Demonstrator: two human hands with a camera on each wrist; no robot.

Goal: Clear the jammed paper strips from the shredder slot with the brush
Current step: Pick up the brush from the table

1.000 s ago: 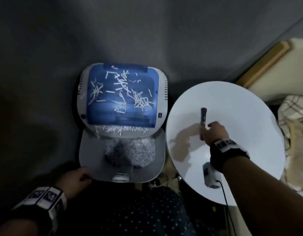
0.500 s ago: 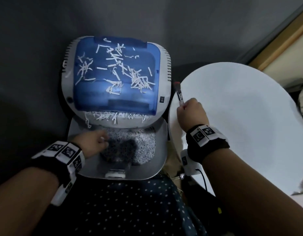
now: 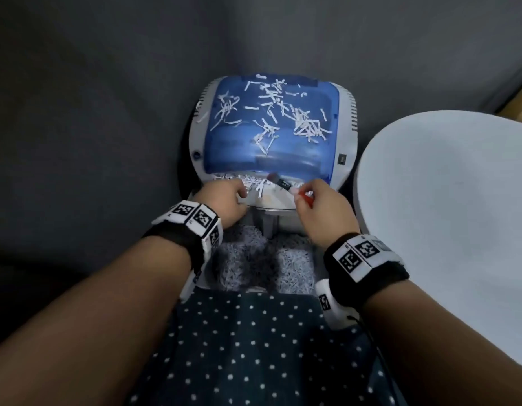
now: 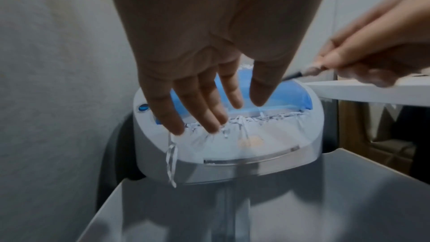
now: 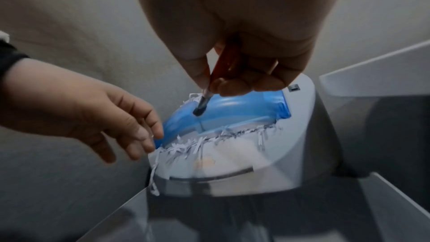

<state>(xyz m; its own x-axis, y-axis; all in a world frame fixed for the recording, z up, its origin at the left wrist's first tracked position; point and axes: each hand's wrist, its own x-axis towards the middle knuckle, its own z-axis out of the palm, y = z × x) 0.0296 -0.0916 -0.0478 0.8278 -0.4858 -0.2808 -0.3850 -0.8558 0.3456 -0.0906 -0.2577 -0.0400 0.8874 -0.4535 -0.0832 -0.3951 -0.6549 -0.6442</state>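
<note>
**Two hands at a jammed paper shredder**

A grey paper shredder (image 3: pixel 346 136) with a blue translucent lid (image 3: pixel 233 150) stands against a dark grey wall. Jammed white paper strips (image 3: pixel 253 183) bristle along the feed slot at the lid's near edge, and more loose strips lie scattered on top of the lid.

The right hand (image 3: pixel 324 209) has its fingers (image 5: pixel 235 84) clamped around the red handle of a small brush (image 3: pixel 281 184). The brush points left, its dark bristle tip at the slot among the strips.

The left hand (image 3: pixel 224 203) reaches to the slot's left end with fingers (image 4: pixel 209 109) straight and slightly apart, the tips touching the strips.

Below the slot, the pulled-out bin (image 3: pixel 311 271) holds a heap of shredded paper. A round white bench (image 3: pixel 444 215) stands just to the right of the shredder.
</note>
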